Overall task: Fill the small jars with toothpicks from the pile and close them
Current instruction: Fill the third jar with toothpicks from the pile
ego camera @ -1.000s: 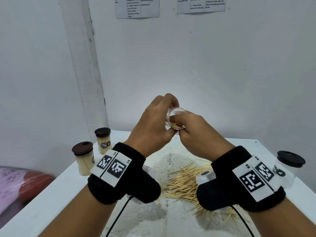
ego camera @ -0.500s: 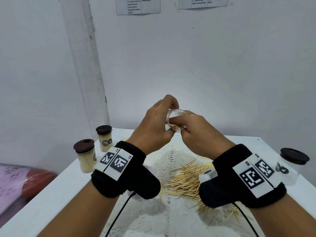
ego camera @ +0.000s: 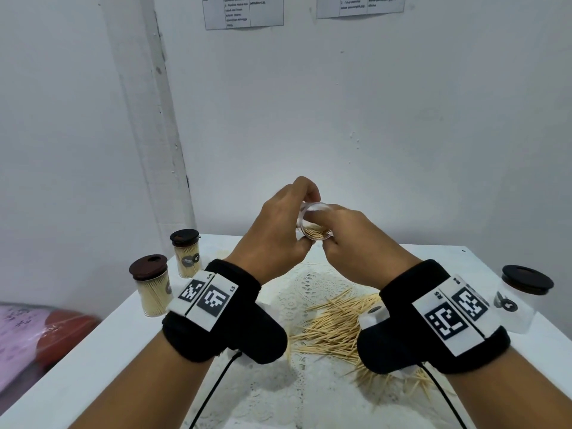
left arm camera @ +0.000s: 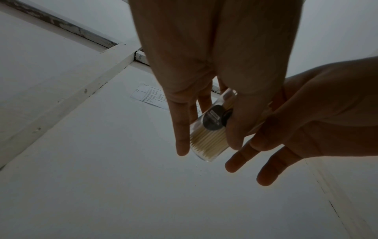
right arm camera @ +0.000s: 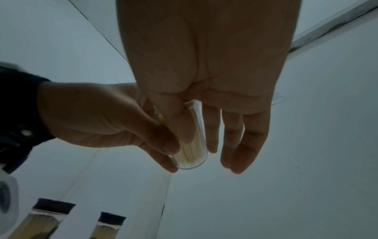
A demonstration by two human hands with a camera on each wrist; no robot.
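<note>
A small clear jar (ego camera: 313, 226) is held up over the table, tilted with its open mouth toward me and partly filled with toothpicks. My left hand (ego camera: 275, 233) grips it around the side, thumb and fingers on the wall (left arm camera: 208, 140). My right hand (ego camera: 356, 239) is at the mouth, one finger reaching inside onto the toothpicks. Its other fingers hang straight beside the jar (right arm camera: 194, 152). The loose toothpick pile (ego camera: 334, 323) lies below on a lace mat, partly hidden by my right wrist.
Two filled jars with brown lids (ego camera: 151, 286) (ego camera: 185, 253) stand at the table's left edge (ego camera: 93, 351). A clear jar with a black lid (ego camera: 520, 298) stands at the right edge. The white wall is close behind. A pink and red object lies off the table's left.
Both hands keep the same hold on the jar. The right finger stays at the mouth. Only the head view has shifted slightly.
</note>
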